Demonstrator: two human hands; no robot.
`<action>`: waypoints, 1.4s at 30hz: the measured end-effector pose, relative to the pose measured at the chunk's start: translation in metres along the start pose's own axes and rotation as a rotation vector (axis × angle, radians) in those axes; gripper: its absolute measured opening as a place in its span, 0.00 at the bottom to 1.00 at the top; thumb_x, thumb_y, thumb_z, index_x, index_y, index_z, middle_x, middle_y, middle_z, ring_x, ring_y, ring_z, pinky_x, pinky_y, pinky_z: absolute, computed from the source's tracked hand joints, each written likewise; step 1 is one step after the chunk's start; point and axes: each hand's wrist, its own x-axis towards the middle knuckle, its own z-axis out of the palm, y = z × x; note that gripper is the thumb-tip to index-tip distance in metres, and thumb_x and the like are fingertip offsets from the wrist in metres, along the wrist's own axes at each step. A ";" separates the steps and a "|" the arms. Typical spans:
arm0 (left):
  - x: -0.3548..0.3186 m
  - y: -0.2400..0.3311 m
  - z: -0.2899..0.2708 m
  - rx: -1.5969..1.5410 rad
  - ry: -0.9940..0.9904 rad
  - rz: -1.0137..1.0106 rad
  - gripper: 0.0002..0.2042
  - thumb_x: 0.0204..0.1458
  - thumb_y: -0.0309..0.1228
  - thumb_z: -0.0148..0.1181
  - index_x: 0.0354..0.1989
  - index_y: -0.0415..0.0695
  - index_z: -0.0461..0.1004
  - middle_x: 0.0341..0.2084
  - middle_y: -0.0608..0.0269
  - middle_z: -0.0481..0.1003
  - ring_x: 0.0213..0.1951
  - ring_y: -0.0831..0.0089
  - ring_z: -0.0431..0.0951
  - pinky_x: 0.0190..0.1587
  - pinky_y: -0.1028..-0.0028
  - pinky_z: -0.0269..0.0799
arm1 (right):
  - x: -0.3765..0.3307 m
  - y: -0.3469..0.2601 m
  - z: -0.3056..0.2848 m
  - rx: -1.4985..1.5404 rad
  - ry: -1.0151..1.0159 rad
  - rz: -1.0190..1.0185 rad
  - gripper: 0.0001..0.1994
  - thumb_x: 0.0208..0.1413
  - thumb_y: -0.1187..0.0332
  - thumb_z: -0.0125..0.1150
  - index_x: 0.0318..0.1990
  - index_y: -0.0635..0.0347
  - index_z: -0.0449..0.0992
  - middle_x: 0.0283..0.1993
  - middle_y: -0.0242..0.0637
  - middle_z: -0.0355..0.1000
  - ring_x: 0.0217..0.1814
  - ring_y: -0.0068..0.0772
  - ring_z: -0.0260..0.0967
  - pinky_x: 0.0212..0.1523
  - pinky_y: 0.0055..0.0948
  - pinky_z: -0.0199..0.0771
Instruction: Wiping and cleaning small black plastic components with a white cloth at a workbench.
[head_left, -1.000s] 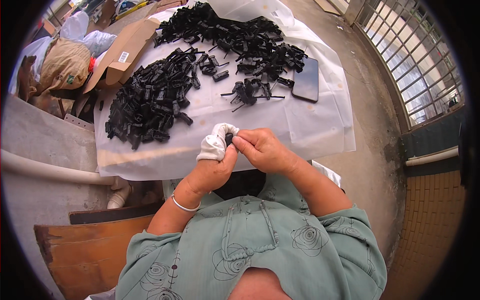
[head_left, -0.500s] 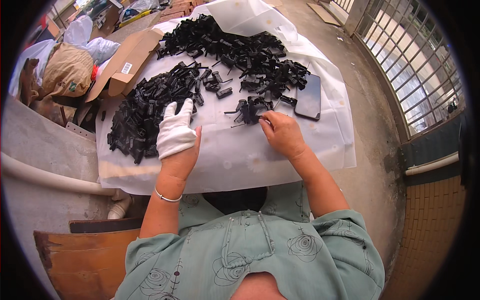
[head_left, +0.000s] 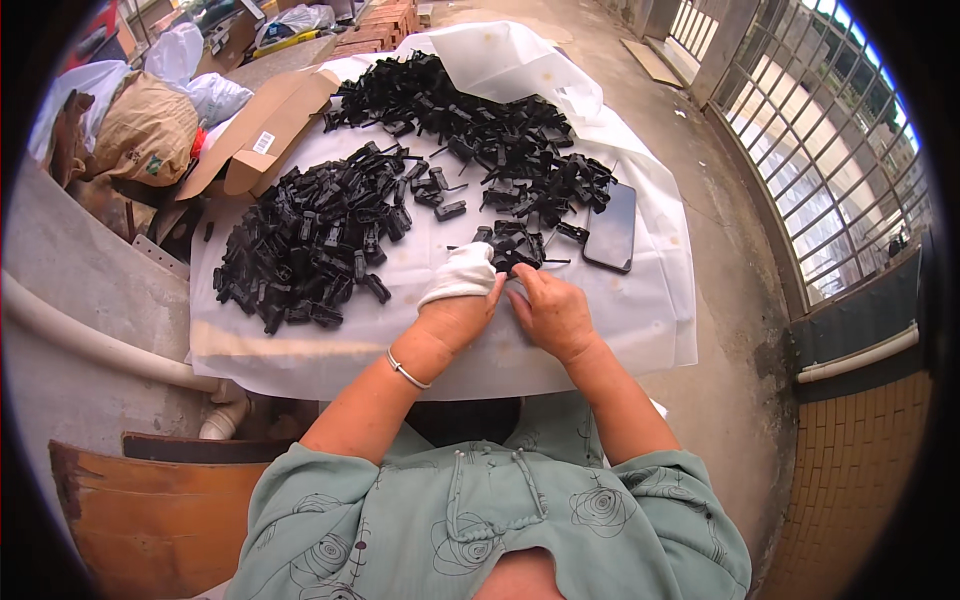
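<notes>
- left hand [head_left: 458, 292]: fingers covered by white glove [head_left: 460, 270], tips out of sight, can't tell what it grips
- right hand [head_left: 555, 312]: outer fingers tucked under, can't tell if it pinches a part
- black parts [head_left: 310, 230]: lower ones buried in the heap, fine detail too small
- orange board [head_left: 165, 515]: cut off at lower rim
- metal bars [head_left: 820, 150]: cut off at right

No wording or numbers can be read. A white label [head_left: 264, 142] with dark barcode-like bars is noted on the cardboard box [head_left: 292, 102], upper left of the frame; its print is too small to be resolved. A green mark [head_left: 179, 169] is seen on the tan sack [head_left: 140, 122], farther left; likewise not legible.
</notes>
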 end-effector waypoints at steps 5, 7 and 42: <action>0.013 -0.002 0.015 0.154 -0.136 -0.023 0.11 0.46 0.31 0.55 0.36 0.38 0.69 0.32 0.47 0.72 0.36 0.50 0.72 0.40 0.62 0.68 | -0.004 0.008 0.001 -0.121 -0.183 -0.019 0.07 0.47 0.70 0.59 0.33 0.58 0.71 0.27 0.38 0.70 0.26 0.41 0.69 0.26 0.35 0.70; 0.009 -0.008 0.015 0.058 -0.103 -0.048 0.11 0.44 0.28 0.51 0.36 0.38 0.70 0.33 0.45 0.72 0.36 0.51 0.73 0.39 0.61 0.69 | -0.005 0.009 0.000 -0.096 -0.187 -0.070 0.07 0.46 0.70 0.59 0.33 0.58 0.71 0.27 0.38 0.70 0.26 0.42 0.69 0.25 0.35 0.70; -0.046 0.013 -0.036 -1.129 -0.110 -0.240 0.13 0.53 0.22 0.48 0.48 0.37 0.65 0.29 0.64 0.71 0.20 0.83 0.69 0.21 0.83 0.67 | 0.002 -0.051 -0.019 0.810 0.048 0.252 0.06 0.49 0.74 0.62 0.31 0.59 0.70 0.21 0.19 0.58 0.20 0.09 0.49 0.19 0.13 0.50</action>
